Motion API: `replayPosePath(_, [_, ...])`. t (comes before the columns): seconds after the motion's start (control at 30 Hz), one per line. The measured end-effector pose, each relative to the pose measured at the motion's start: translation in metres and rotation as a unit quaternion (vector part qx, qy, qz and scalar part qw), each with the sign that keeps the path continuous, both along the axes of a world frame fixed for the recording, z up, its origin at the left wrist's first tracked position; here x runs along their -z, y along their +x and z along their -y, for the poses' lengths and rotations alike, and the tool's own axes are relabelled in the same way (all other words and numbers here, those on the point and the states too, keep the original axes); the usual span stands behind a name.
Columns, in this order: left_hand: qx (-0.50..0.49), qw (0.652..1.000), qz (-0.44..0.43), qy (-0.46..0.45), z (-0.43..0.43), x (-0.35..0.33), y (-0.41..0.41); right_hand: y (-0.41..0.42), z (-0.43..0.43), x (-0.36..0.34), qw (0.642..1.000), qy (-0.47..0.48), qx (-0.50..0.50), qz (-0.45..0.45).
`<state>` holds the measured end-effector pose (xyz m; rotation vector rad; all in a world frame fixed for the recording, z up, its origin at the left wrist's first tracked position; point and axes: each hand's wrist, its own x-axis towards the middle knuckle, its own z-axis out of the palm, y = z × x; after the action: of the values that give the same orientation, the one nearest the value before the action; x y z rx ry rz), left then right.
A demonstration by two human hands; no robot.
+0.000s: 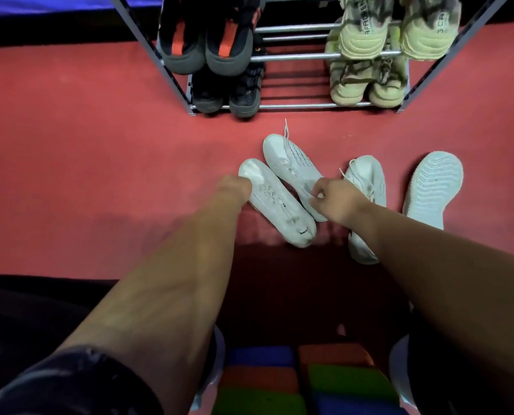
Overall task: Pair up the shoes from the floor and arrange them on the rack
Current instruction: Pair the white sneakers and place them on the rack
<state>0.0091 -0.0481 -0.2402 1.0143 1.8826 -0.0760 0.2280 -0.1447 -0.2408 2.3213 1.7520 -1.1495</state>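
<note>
curls the left grip (234,187) round the toe end of the nearest white lace-up sneaker (279,205) on the red floor (100,145); pinches the heel end of a second white sneaker (291,163), touching the first, in the right grip (336,199). beside them, a third white sneaker (366,181) and a sole-up fourth sneaker (432,187), all near the silver metal rack (294,106) with dark shoes (205,46) and pale yellow-green shoes (366,40).

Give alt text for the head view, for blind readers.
On a red floor, the left hand grips the nearer white sneaker, the right hand the farther white sneaker. A third sneaker and an upturned sneaker lie right; the rack holds dark pairs and cream pairs.
</note>
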Motion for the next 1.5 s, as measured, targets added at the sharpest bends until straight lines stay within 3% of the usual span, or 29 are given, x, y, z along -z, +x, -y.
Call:
replayPosePath(0.13, [-0.019, 0.982, 0.087, -0.167, 0.041, 0.016, 0.002, 0.000, 0.007, 0.002, 1.000, -0.017, -0.005, 0.019])
replayPosePath(0.2, [-0.035, 0.973, 0.134, -0.187, 0.054, 0.029, 0.006, 0.002, 0.009, 0.006, 0.997, -0.054, -0.001, 0.046])
replayPosePath(0.27, [-0.066, 0.976, 0.150, -0.145, 0.060, 0.041, 0.010, 0.006, 0.011, 0.007, 0.996, -0.079, -0.005, 0.051])
replayPosePath(0.33, [-0.090, 0.987, 0.110, -0.077, 0.060, 0.048, 0.012, 0.012, 0.011, 0.004, 0.996, -0.076, -0.004, 0.037])
replayPosePath(0.43, [-0.035, 0.998, 0.012, 0.052, 0.046, 0.046, 0.005, 0.020, 0.014, -0.002, 0.998, -0.045, 0.031, 0.042])
replayPosePath(0.53, [-0.002, 0.993, -0.012, 0.114, 0.031, 0.034, 0.002, 0.030, 0.025, -0.004, 0.986, -0.026, 0.120, 0.110])
replayPosePath(0.63, [0.091, 0.969, -0.063, 0.220, 0.030, 0.019, 0.014, 0.048, 0.040, -0.001, 0.962, -0.039, 0.192, 0.192])
replayPosePath(0.7, [0.140, 0.945, -0.053, 0.290, 0.036, 0.012, 0.031, 0.062, 0.047, 0.003, 0.946, -0.038, 0.236, 0.221])
replayPosePath(0.87, [0.284, 0.934, 0.097, 0.196, 0.068, 0.017, 0.083, 0.084, 0.059, 0.006, 0.923, -0.114, 0.305, 0.204])
replayPosePath(1.03, [0.312, 0.935, 0.027, 0.163, 0.085, 0.027, 0.107, 0.081, 0.063, 0.007, 0.950, -0.137, 0.164, 0.228])
replayPosePath(1.17, [0.322, 0.936, 0.029, 0.136, 0.077, 0.030, 0.101, 0.079, 0.060, 0.005, 0.954, -0.151, 0.164, 0.200])
replayPosePath(1.27, [0.281, 0.947, 0.058, 0.145, 0.073, 0.025, 0.096, 0.084, 0.054, 0.008, 0.964, -0.123, 0.185, 0.142])
replayPosePath(1.37, [0.255, 0.951, 0.067, 0.162, 0.070, 0.016, 0.092, 0.087, 0.048, 0.006, 0.968, -0.032, 0.234, 0.087])
replayPosePath(1.5, [0.309, 0.938, 0.136, 0.078, 0.060, 0.002, 0.099, 0.077, 0.031, -0.011, 0.959, 0.057, 0.278, -0.004])
